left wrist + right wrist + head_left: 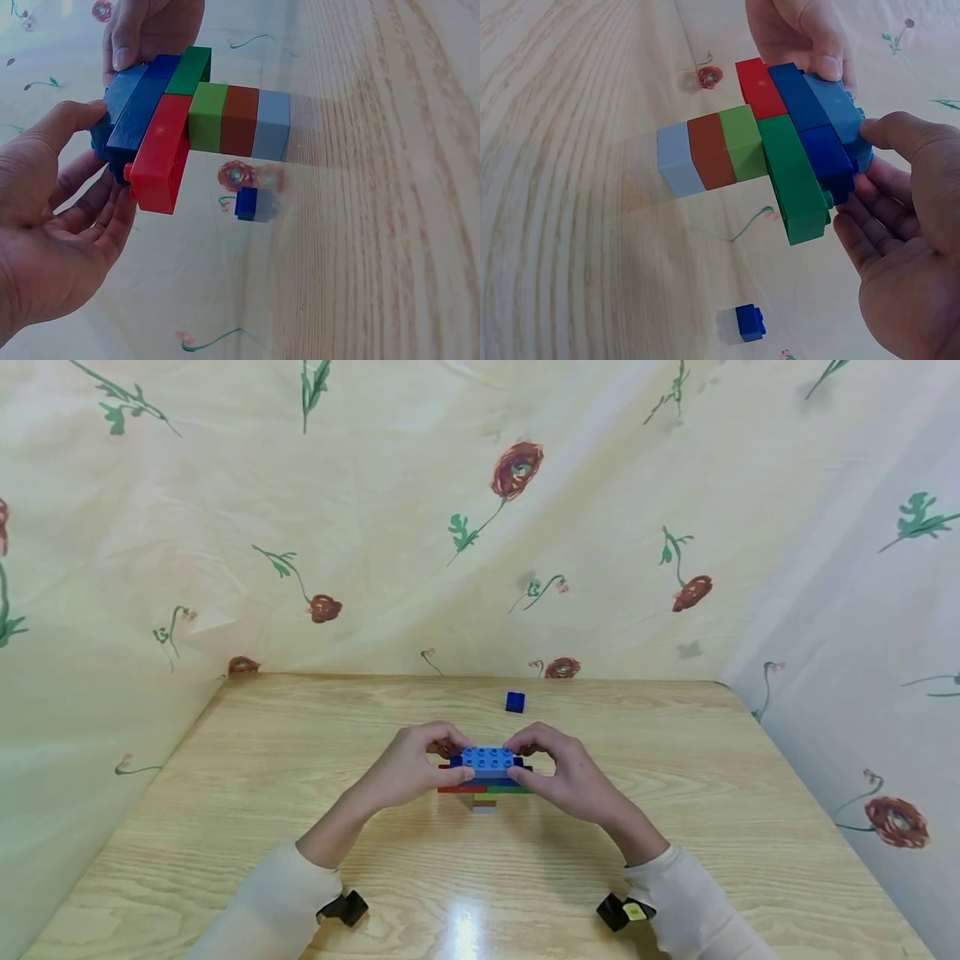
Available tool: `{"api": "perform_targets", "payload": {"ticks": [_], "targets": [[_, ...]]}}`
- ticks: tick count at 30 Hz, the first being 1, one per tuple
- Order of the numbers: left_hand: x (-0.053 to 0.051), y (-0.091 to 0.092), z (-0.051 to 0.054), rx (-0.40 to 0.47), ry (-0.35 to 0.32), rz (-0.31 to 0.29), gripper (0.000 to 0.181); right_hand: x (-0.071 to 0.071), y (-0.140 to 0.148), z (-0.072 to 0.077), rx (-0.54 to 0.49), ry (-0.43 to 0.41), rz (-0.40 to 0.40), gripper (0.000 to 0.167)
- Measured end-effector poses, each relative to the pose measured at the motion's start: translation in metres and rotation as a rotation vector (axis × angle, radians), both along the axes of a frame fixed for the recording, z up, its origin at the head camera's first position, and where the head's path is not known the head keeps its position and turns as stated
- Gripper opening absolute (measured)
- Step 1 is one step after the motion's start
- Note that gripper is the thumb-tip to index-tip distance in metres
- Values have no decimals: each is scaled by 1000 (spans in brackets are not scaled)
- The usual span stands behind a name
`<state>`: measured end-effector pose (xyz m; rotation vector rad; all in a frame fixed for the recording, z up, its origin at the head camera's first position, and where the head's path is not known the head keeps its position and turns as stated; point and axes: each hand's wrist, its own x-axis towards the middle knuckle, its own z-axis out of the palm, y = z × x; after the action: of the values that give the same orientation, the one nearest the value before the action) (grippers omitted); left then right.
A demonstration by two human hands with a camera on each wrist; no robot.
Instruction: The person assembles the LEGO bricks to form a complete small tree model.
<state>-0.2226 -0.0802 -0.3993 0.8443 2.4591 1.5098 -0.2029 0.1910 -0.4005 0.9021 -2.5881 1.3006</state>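
Observation:
A toy building-block structure stands on the table in front of me. A light blue brick with several studs forms its top. My left hand pinches this brick's left end between thumb and fingers, and my right hand pinches the right end. Under it lie dark blue bricks, then a red brick and a green brick side by side. The narrow column below consists of a lime green brick, a brown brick and a pale blue brick at the bottom.
A small dark blue brick sits apart on the wooden table, behind the structure near the far edge. Flower-patterned cloth hangs behind the table and along both sides.

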Motion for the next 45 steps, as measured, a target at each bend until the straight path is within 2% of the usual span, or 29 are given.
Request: {"api": "perform_targets", "payload": {"ticks": [9,15,20,26,28,32,39,45], "targets": [[3,-1,5,-14,20,-4,26,0,-1,-2,-15,4,3,24],[1,2,1,-14,8,8,28,1,3,-2,-15,-6,-6,25],[0,4,0,-19,-2,6,28,0,6,-4,24,15,-12,26],[0,5,3,-34,-13,12,29,-7,14,7,46,1,44,27],[0,5,5,-37,-11,16,29,-14,17,12,53,-26,44,27],[-1,5,7,-39,-4,20,28,-35,24,15,67,-71,-14,26],[-1,3,9,-50,-2,23,28,-76,35,5,42,-121,-82,26],[-1,3,10,-56,2,24,29,-99,39,-1,64,-169,-134,30]]}}
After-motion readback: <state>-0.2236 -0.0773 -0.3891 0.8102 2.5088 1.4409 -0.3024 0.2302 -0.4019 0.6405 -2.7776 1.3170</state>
